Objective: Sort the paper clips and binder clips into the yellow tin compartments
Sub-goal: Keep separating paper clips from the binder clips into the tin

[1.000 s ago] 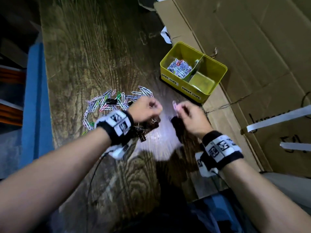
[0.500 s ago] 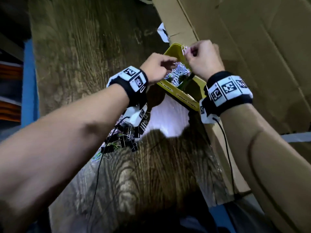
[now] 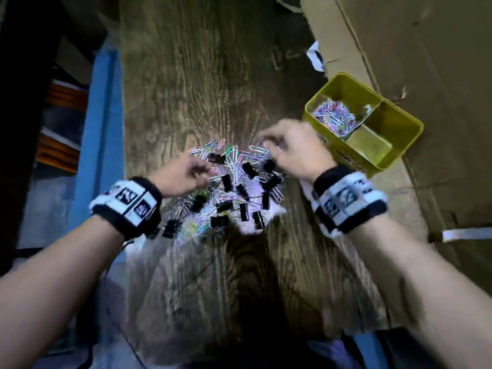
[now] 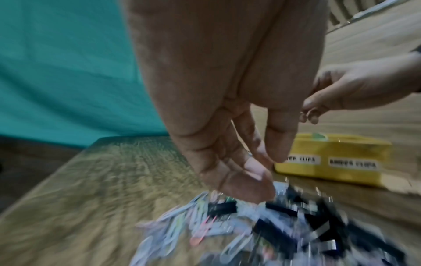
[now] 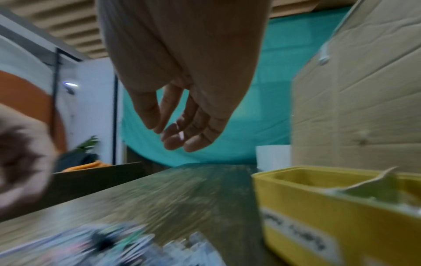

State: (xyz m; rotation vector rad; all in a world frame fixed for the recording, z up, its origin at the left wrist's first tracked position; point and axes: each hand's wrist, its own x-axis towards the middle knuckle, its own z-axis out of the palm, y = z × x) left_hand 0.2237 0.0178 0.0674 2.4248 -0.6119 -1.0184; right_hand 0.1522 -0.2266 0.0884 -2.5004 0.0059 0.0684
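yellow tin (image 4: 332,172) front wall: two white labels | left label (image 4: 301,159): partly hidden by a finger, shows "…ER CLIPS" | right label (image 4: 354,164): blurred, probably "BINDER CLIPS" | wrist bands (image 3: 348,199): black-and-white square marker patterns, no legible text

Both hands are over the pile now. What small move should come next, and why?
Probably lower the right hand a little and pinch one paper clip at the far edge of the pile. Its fingers hang relaxed and empty, that clip lies just beneath them, and the tin already holds paper clips in its left compartment, close by.
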